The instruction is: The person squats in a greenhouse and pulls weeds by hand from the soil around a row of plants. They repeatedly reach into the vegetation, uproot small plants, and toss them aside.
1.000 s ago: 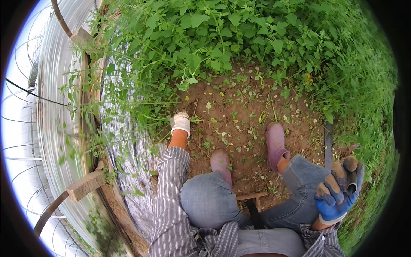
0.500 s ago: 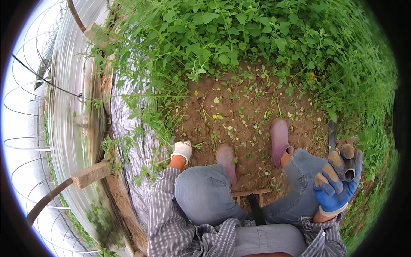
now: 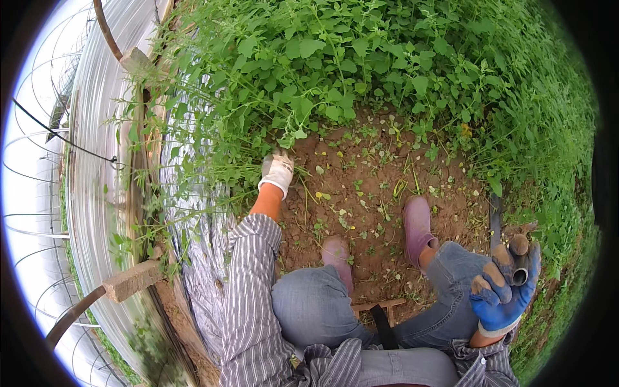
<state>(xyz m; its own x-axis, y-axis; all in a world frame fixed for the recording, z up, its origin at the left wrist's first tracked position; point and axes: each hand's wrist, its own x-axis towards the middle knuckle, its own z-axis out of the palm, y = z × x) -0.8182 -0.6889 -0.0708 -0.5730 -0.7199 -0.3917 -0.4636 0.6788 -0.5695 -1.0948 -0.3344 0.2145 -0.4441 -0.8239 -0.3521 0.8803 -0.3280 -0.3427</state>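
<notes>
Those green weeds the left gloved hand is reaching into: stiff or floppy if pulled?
The weeds look thin-stemmed and leafy, so probably floppy and light. Stems by the left hand already lean sideways, suggesting they bend easily. They may snap rather than lift cleanly from the bare soil.

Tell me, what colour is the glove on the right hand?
Blue, with dirty brown fingertips; the head view shows it.

bare brown soil patch (image 3: 380,187), pink rubber shoes (image 3: 418,222) on it, silver plastic sheeting (image 3: 97,129) with metal hoops (image 3: 39,155) at left, wooden stake (image 3: 132,280), small wooden stool (image 3: 380,306) under the jeans.
</notes>
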